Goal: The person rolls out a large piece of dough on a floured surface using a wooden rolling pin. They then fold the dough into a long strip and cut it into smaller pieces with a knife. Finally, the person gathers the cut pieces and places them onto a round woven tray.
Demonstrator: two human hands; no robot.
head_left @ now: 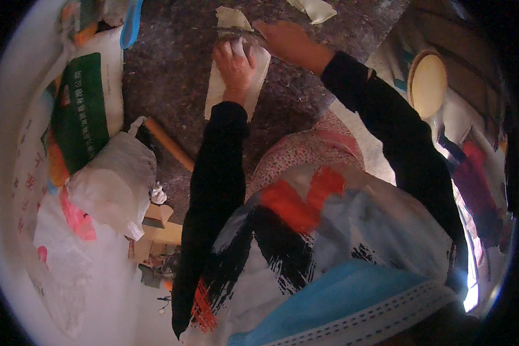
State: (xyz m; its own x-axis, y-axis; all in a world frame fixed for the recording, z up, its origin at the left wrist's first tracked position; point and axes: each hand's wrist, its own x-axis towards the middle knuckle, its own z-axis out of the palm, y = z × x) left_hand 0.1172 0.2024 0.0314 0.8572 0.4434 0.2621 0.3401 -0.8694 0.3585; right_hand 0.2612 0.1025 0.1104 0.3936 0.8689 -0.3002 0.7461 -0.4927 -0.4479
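Left hand (234,64) over a pale, dough-like strip (214,94) lying on a dark speckled countertop (167,75); the strip might tear or skew, were the fingers to drag or bear unevenly; those fingers are bent, half closed upon its far part, anything pinched beneath being hidden; right hand (291,43) curled just beside the far end, its hold indistinct; beyond, a loose pale piece (233,18); leftward, a wooden rod (168,144).
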